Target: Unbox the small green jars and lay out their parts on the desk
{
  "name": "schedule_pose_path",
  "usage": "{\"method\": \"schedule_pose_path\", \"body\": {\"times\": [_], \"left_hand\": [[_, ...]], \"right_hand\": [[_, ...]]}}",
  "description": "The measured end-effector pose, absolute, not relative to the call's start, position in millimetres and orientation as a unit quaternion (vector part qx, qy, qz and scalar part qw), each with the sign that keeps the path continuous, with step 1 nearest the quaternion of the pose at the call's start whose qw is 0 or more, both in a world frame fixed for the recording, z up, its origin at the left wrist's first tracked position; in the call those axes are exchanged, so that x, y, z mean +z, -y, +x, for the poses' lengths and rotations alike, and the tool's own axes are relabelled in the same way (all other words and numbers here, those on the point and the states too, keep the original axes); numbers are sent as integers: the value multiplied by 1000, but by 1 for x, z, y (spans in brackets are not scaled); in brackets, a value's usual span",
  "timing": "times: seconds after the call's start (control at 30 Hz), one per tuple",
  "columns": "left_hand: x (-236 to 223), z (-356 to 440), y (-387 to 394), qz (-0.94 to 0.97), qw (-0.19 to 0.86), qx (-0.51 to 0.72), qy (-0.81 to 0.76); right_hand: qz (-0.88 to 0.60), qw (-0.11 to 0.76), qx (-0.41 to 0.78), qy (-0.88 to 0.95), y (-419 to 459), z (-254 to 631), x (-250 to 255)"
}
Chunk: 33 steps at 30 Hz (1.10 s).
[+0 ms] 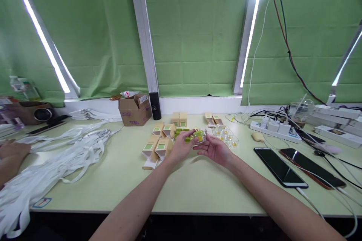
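Note:
Between my hands is a small clear case with a green and yellow inside point(199, 136). My left hand point(183, 144) pinches its left side, and my right hand point(217, 150) grips its right side. Just left of my left hand stand several kraft boxes with green labels point(163, 148), some with open flaps. Several green pieces point(181, 131) lie behind my left hand, partly hidden by it. Beyond my right hand sits a group of clear cups with yellow centres point(233, 142). Two more open kraft boxes point(214, 120) lie behind them.
White straps point(70, 154) are heaped on the left, beside another person's hand point(13, 152). A cardboard box point(135, 110) and a black cylinder point(155, 106) stand at the back. Two phones point(279, 166) point(311, 166), a power strip point(275, 131) and cables occupy the right.

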State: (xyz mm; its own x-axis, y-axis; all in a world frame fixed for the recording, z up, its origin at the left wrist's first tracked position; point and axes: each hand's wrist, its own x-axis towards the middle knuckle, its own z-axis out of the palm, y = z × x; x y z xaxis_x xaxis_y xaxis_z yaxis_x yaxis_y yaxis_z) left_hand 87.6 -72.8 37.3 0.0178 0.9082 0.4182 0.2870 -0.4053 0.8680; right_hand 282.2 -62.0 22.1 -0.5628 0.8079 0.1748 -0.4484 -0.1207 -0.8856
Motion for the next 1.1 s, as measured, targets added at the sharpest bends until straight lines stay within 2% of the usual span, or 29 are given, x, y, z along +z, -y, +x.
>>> {"method": "schedule_pose_path", "body": {"times": [0.17, 0.3, 0.53, 0.8, 1.1], "left_hand": [[37, 93, 75, 655, 292, 537, -444], [36, 91, 75, 636, 331, 569, -402], [40, 87, 77, 621, 332, 600, -379], [46, 88, 84, 668, 239, 582, -398], [45, 90, 79, 654, 206, 591, -424]], "right_hand": [[-168, 452, 732, 481, 59, 283, 20], [-175, 483, 702, 493, 61, 283, 23], [-238, 582, 554, 546, 64, 277, 24], [-254, 570, 513, 590, 61, 277, 19], [-231, 558, 511, 611, 63, 276, 19]]}}
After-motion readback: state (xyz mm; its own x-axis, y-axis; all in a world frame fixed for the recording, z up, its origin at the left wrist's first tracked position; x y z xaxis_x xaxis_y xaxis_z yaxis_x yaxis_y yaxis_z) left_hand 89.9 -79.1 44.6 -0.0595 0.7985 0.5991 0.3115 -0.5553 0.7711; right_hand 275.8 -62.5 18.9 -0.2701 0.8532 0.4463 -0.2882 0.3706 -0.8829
